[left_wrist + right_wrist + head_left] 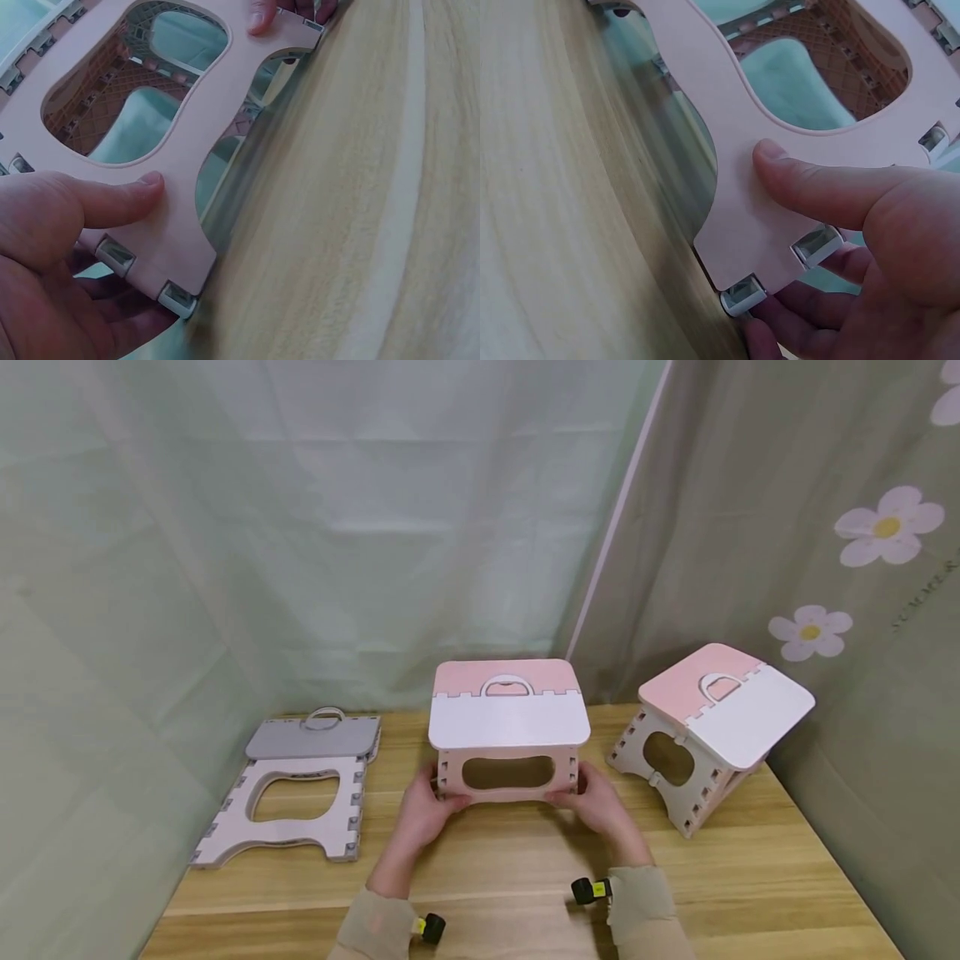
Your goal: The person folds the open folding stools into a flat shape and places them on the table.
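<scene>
A pink and white folding step stool (510, 722) stands unfolded and upright in the middle of the wooden table. At its near left leg, my left hand (426, 810) grips the side, thumb on the pink front panel (176, 217) and fingers curled behind the edge. My right hand (596, 797) holds the near right leg likewise; its thumb lies flat on the panel (742, 217) in the right wrist view. The fingertips behind the legs are partly hidden. A carry handle (507, 683) shows on the stool's top.
To the right, a second pink and white stool (727, 706) stands unfolded at an angle. A grey and white folding stool (300, 802) is at the left on the table (510, 877). Pale curtains (420, 527) hang behind, and a flowered curtain (862, 710) borders the right side.
</scene>
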The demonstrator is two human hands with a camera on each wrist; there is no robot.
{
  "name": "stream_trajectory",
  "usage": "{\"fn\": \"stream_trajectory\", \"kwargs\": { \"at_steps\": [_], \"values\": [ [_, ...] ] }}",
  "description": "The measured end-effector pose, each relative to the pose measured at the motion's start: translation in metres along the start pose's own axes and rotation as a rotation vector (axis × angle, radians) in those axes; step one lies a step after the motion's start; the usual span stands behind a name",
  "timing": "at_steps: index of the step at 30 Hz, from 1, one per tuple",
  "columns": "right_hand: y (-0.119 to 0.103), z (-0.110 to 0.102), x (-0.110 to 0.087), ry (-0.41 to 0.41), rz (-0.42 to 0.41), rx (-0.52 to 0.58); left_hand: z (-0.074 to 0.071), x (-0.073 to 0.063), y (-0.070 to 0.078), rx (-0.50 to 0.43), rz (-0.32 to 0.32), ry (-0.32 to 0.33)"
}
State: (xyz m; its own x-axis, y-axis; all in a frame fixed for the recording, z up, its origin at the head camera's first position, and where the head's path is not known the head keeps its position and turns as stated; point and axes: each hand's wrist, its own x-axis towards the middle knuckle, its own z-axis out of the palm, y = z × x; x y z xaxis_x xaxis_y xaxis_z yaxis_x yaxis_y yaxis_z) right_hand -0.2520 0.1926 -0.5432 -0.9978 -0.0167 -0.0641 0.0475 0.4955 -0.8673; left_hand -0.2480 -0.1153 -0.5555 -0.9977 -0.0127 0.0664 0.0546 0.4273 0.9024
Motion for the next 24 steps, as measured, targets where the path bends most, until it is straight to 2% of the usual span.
{"fn": "stream_trajectory", "kwargs": {
  "at_steps": [10,16,24],
  "values": [
    [0.0003,0.0017,-0.0023,-0.004,-0.002,-0.024,-0.0031,-0.0012,-0.0013,0.049,0.002,0.005],
    [-0.0013,0.0016,-0.0023,-0.016,-0.009,-0.030,-0.0043,0.0010,-0.0033,0.044,0.016,-0.003],
    [-0.0015,0.0027,-0.0018,-0.019,-0.009,-0.018,-0.0051,0.0021,-0.0023,0.045,0.001,-0.010]
  ]
}}
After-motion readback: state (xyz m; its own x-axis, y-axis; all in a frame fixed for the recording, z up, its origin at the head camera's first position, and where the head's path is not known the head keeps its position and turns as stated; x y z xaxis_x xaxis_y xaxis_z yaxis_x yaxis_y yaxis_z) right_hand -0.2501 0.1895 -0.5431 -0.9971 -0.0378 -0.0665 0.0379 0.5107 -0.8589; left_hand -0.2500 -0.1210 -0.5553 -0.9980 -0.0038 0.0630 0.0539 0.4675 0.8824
